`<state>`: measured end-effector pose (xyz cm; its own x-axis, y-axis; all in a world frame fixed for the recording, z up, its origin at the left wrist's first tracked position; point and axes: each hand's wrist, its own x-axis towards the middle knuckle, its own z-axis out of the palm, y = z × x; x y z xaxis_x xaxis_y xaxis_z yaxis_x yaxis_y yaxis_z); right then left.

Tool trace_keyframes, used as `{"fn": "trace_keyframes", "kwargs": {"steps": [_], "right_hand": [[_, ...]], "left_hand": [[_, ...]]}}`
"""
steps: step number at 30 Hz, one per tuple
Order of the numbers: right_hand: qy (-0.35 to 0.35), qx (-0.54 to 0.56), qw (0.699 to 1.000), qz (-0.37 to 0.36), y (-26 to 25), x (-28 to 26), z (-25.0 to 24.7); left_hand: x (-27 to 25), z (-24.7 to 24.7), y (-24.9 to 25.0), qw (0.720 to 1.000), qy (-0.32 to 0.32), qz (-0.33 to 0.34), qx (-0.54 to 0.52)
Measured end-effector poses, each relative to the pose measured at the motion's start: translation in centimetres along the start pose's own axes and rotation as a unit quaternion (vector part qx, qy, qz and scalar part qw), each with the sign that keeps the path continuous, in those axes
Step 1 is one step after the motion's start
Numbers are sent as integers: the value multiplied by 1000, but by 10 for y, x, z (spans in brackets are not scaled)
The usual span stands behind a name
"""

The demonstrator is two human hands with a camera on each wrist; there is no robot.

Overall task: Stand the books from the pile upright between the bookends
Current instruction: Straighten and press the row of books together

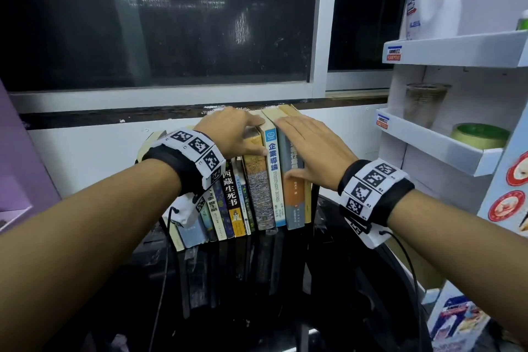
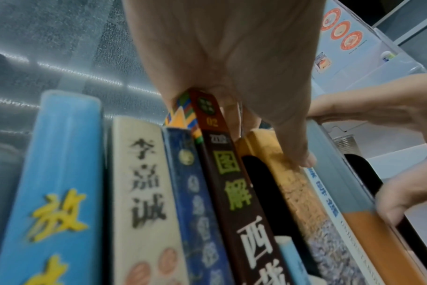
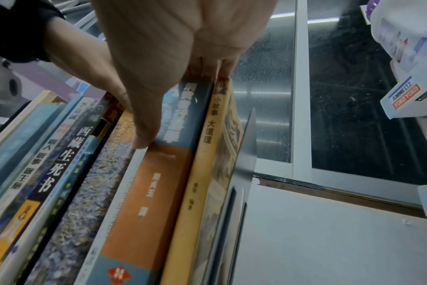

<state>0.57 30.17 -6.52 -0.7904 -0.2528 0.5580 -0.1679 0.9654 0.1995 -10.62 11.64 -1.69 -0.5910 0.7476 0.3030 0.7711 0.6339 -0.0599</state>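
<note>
From the head view, a row of books (image 1: 243, 194) stands upright on the dark desk (image 1: 328, 280) below the window (image 1: 160, 17), with the left hand (image 1: 231, 131) and right hand (image 1: 311, 146) laid over their top edges, fingers nearly straight, clamping nothing. The left wrist view shows that hand's thumb (image 2: 295, 146) pressing a tan-spined book (image 2: 288, 183). The right wrist view shows the right thumb (image 3: 146, 123) on a blue-and-orange book (image 3: 159, 173), a yellow book (image 3: 202, 154) beside it, touching the grey bookend (image 3: 246, 154).

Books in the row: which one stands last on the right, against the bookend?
The thin yellow-spined book, right of the blue-and-orange one under the right hand. Only it touches the grey metal bookend.
</note>
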Motion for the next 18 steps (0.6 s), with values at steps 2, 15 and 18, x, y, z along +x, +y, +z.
{"fn": "trace_keyframes", "kwargs": {"steps": [2,15,18], "right_hand": [[-5,-1,1000,-3,1,1,-1],[-2,-27,1000,-7,3,10,11],[0,-40,999,-14,4,11,11]], "left_hand": [[1,3,2,1000,16,-2,8],[6,11,2,998,63,-24,-1],[6,11,1,998,60,-21,-8]]}}
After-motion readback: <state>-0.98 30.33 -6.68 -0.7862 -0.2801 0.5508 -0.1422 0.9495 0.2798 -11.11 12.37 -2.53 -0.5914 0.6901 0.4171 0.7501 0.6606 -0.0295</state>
